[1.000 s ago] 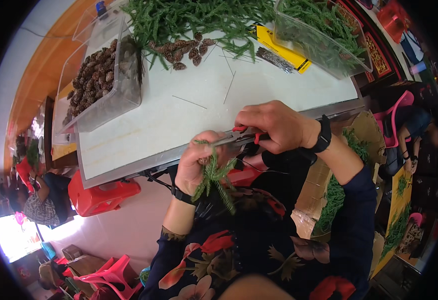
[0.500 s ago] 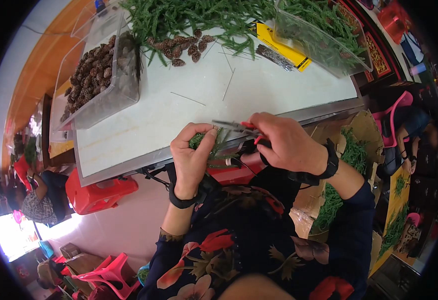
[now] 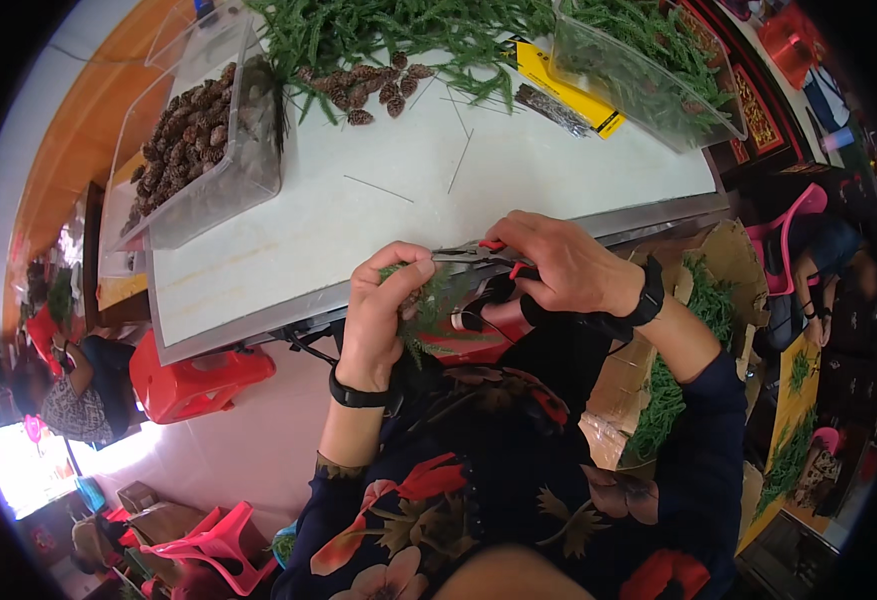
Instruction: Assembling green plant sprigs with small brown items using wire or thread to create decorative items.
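My left hand (image 3: pixel 383 315) is closed around a small bundle of green pine sprigs (image 3: pixel 426 305), held just below the front edge of the white table (image 3: pixel 358 215). My right hand (image 3: pixel 553 262) grips red-handled pliers (image 3: pixel 473 255), whose jaws point left and meet the top of the bundle by my left thumb. Both wrists wear black bands. The sprig stems are mostly hidden inside my left fist.
A clear bin of pine cones (image 3: pixel 193 150) stands at the table's left. Loose green sprigs (image 3: pixel 378 35) and several cones (image 3: pixel 363 90) lie at the back, beside a second clear bin of greenery (image 3: pixel 648 70). Thin wires (image 3: pixel 463 155) lie mid-table. A cardboard box of sprigs (image 3: pixel 663 390) stands to my right.
My left hand has risen from below the table edge up to the pliers, bringing the sprig bundle with it. The right hand with the pliers has stayed at the table's front edge.
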The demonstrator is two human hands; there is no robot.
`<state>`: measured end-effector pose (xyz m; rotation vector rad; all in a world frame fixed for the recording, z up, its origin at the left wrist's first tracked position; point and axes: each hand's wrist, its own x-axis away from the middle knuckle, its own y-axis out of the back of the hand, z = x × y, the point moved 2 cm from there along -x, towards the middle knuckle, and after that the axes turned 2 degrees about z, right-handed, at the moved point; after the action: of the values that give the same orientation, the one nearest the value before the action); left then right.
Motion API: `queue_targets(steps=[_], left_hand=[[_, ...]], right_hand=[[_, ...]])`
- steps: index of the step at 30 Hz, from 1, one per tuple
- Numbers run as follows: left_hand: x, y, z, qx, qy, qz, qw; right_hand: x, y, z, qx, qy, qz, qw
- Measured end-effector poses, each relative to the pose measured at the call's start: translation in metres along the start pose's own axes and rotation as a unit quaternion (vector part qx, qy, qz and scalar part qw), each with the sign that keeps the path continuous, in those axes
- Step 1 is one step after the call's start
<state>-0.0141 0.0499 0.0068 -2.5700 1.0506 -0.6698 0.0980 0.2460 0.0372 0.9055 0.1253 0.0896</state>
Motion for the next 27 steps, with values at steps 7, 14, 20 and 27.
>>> queue_targets(steps=[7,14,20,27], left_hand=[[-0.001,-0.008,0.013,0.216,0.115,0.102,0.964],[0.000,-0.010,0.016,0.221,0.137,0.090,0.961],[-0.005,-0.003,0.018,0.080,0.088,0.036,0.992],[-0.004,-0.007,0.018,-0.167,-0.120,-0.086,0.975]], right_hand=[[-0.006,0.000,-0.009,-0.041,0.067,-0.021,0.997],[-0.007,0.003,-0.013,-0.058,0.077,-0.007,0.995],[-0.001,0.008,-0.004,-0.019,-0.046,0.055,0.997],[0.001,0.011,0.002,-0.086,-0.141,0.037,0.985]])
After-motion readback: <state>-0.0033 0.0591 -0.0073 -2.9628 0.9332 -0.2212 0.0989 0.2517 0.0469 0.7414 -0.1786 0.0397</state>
